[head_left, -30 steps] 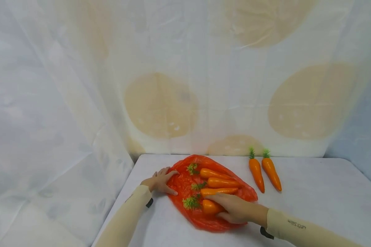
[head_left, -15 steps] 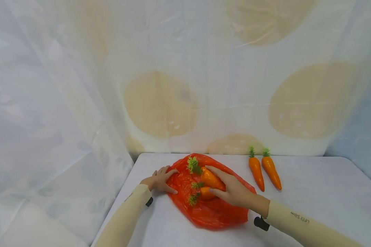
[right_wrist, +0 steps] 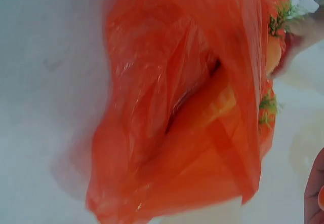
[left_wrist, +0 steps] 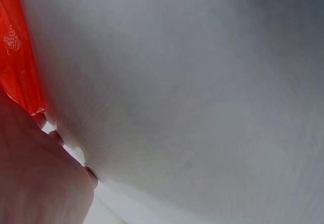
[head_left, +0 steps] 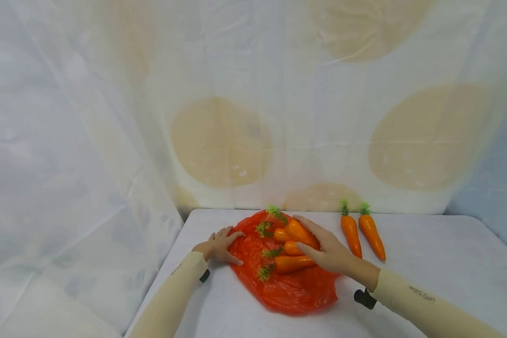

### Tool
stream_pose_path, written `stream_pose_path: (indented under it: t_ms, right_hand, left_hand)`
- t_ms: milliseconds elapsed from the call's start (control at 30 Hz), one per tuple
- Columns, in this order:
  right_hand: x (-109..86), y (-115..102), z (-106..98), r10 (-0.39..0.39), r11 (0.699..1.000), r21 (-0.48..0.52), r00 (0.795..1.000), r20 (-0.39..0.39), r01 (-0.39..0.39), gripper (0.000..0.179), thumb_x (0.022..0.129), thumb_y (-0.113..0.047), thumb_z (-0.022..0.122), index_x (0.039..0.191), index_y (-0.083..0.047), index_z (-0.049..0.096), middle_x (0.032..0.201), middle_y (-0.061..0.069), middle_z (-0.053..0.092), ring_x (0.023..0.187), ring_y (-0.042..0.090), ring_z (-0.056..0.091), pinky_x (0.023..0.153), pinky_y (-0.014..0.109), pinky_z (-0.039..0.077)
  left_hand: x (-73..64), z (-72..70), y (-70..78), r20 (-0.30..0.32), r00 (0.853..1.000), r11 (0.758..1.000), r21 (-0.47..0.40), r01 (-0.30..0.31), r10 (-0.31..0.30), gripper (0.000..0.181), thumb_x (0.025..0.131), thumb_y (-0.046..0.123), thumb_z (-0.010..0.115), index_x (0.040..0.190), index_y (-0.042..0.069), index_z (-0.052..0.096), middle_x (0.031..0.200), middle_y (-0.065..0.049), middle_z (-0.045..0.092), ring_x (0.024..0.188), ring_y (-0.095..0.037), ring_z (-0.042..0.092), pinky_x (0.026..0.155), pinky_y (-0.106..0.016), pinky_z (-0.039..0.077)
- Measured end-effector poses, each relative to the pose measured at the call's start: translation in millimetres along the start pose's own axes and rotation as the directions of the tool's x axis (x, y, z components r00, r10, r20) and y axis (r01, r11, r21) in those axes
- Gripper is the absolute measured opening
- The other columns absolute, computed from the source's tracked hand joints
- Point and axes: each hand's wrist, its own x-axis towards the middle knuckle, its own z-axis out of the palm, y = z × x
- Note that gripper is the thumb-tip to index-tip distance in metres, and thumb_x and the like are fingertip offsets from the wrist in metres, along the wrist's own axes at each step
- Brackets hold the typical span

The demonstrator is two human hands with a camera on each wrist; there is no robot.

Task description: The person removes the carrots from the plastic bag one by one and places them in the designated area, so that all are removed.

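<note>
Near the table's left side lies a red plastic bag (head_left: 295, 295), spread flat and crinkled. My left hand (head_left: 221, 246) rests on its left edge, fingers spread. My right hand (head_left: 327, 246) grips an orange carrot (head_left: 302, 233), thumb on the near side and fingers on the far side, with its green top pointing to the far left. This carrot overlaps others on the bag: a rear carrot (head_left: 280, 235), a middle carrot (head_left: 293, 248) and a near carrot (head_left: 293, 264). In the right wrist view, the bag (right_wrist: 147, 97) fills the middle, and my right hand (right_wrist: 313, 196) shows only at the edge.
Two more carrots lie side by side on the white table at the back right, a left carrot (head_left: 350, 232) and a right carrot (head_left: 372, 237). Behind the table (head_left: 431, 272) hangs a pale curtain (head_left: 312, 155) with tan spots.
My right hand has taken the nearest carrot off the bag's near side and carried it back over the others to the far side. My left hand has stayed in place.
</note>
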Motion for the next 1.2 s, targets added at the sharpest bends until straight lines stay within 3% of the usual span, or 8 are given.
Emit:
stream_pose_path:
  t_ms: [167, 267, 433, 667, 833, 1200]
  right_hand:
    - [0.7, 11, -10, -0.003, 0.999, -0.036, 0.999, -0.041, 0.002, 0.069, 0.096, -0.029, 0.065, 0.155, -0.028, 0.028, 0.149, 0.006, 0.049, 0.121, 0.020, 0.060, 0.100, 0.047, 0.052]
    - [1.5, 18, -19, -0.014, 0.999, -0.036, 0.996, -0.085, 0.011, 0.069, 0.096, -0.025, 0.066, 0.155, -0.026, 0.030, 0.142, 0.010, 0.055, 0.102, 0.016, 0.065, 0.085, 0.035, 0.058]
    - [0.7, 31, -38, 0.053, 0.997, -0.052, 0.992, -0.111, -0.059, 0.070, 0.096, -0.026, 0.066, 0.155, -0.029, 0.028, 0.126, 0.013, 0.062, 0.084, 0.016, 0.062, 0.068, 0.027, 0.056]
    - [-4.2, 60, -64, 0.154, 0.982, -0.083, 0.974, -0.166, -0.169, 0.072, 0.094, -0.024, 0.068, 0.155, -0.023, 0.030, 0.117, 0.018, 0.060, 0.084, 0.024, 0.058, 0.061, 0.026, 0.053]
    - [-12.3, 79, -79, 0.254, 0.953, -0.112, 0.944, -0.210, -0.281, 0.069, 0.096, -0.030, 0.065, 0.154, -0.020, 0.029, 0.121, 0.021, 0.058, 0.090, 0.030, 0.058, 0.065, 0.026, 0.054]
    - [-28.7, 105, -101, 0.363, 0.901, -0.148, 0.896, -0.256, -0.408, 0.072, 0.098, -0.032, 0.061, 0.157, -0.016, 0.022, 0.120, 0.027, 0.053, 0.094, 0.035, 0.055, 0.062, 0.030, 0.054]
  left_hand:
    - [-0.4, -0.3, -0.6, -0.001, 1.000, 1.000, 0.004, -0.005, 0.005, 0.091, 0.071, 0.067, 0.075, 0.148, 0.040, 0.034, 0.164, -0.009, 0.015, 0.150, -0.037, 0.015, 0.120, -0.063, 0.011]
    - [0.4, -0.7, -1.0, -0.005, 1.000, 1.000, 0.013, -0.009, 0.009, 0.091, 0.071, 0.068, 0.075, 0.148, 0.040, 0.034, 0.164, -0.009, 0.015, 0.150, -0.037, 0.015, 0.120, -0.063, 0.012]
    - [0.9, -0.7, -2.1, -0.008, 1.000, 1.000, 0.017, -0.009, 0.009, 0.091, 0.071, 0.067, 0.075, 0.148, 0.040, 0.034, 0.164, -0.010, 0.015, 0.150, -0.037, 0.015, 0.120, -0.063, 0.012]
    - [1.4, -0.2, -2.7, -0.006, 1.000, 1.000, 0.003, -0.008, 0.008, 0.092, 0.070, 0.067, 0.076, 0.148, 0.039, 0.035, 0.164, -0.010, 0.015, 0.150, -0.037, 0.015, 0.120, -0.064, 0.012]
    - [2.5, -0.2, -3.9, 0.001, 1.000, 1.000, -0.001, 0.009, -0.009, 0.093, 0.070, 0.068, 0.075, 0.149, 0.039, 0.034, 0.164, -0.010, 0.014, 0.150, -0.037, 0.013, 0.120, -0.065, 0.010]
    - [2.8, -0.6, -1.8, 0.001, 1.000, 1.000, 0.010, 0.002, -0.002, 0.092, 0.070, 0.068, 0.075, 0.148, 0.041, 0.034, 0.165, -0.009, 0.014, 0.150, -0.036, 0.013, 0.120, -0.063, 0.010]
